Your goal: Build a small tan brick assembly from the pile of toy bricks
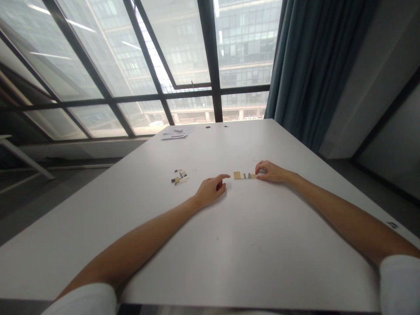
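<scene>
A short flat row of building bricks (244, 176) lies on the white table, with a studded tan plate at its left end and white, grey and tan pieces along the rest. My right hand (267, 171) is closed over the row's right end, thumb and fingers pinched there; its fingers hide that end. Just left of the tan plate is my left hand (212, 189), empty, index finger stretched toward the plate and thumb apart. A small gap separates that fingertip from the row. Farther left sits a loose group of small tan, white and black pieces (180, 176).
Papers (175, 134) lie at the table's far left edge. Two small dark spots (208, 127) are near the far edge. The white table (210, 253) reaches toward tall windows (187, 43), and a blue curtain (305, 70) hangs at the right.
</scene>
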Demonstrator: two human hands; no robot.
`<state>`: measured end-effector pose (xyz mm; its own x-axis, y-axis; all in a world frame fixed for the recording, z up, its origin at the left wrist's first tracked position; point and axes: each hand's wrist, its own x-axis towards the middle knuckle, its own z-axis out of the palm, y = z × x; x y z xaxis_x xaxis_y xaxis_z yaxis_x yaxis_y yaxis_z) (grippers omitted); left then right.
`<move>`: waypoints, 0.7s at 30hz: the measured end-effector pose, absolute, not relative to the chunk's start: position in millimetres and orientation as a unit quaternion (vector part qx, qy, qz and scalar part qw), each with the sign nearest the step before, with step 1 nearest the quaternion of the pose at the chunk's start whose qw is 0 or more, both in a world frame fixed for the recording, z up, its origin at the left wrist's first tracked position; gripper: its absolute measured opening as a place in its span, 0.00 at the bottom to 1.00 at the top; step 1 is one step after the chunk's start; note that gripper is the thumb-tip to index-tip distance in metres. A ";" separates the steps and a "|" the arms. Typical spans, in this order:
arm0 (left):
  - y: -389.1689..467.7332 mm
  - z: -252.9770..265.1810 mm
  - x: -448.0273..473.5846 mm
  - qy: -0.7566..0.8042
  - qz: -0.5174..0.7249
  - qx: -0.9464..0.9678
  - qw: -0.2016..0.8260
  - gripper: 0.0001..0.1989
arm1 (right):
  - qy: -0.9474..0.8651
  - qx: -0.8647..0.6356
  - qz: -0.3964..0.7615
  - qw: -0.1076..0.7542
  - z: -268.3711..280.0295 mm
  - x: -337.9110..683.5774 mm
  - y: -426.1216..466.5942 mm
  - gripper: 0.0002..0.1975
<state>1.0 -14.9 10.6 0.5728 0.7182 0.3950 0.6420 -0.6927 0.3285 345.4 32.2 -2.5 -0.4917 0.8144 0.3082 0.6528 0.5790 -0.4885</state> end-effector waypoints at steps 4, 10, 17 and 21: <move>-13.9 9.2 0.9 0.385 0.258 0.883 0.075 0.20 | -0.849 -0.433 0.161 0.257 -1.6 344.9 31.6 0.07; -14.2 9.4 1.1 0.385 0.259 0.882 0.076 0.20 | -0.844 -0.441 0.161 0.258 -2.8 344.7 32.5 0.07; -14.8 11.1 1.2 0.387 0.258 0.882 0.073 0.20 | -0.845 -0.439 0.162 0.259 -1.6 343.9 31.8 0.07; -15.1 11.7 1.2 0.387 0.257 0.882 0.074 0.20 | -0.846 -0.434 0.165 0.261 0.5 342.5 29.9 0.08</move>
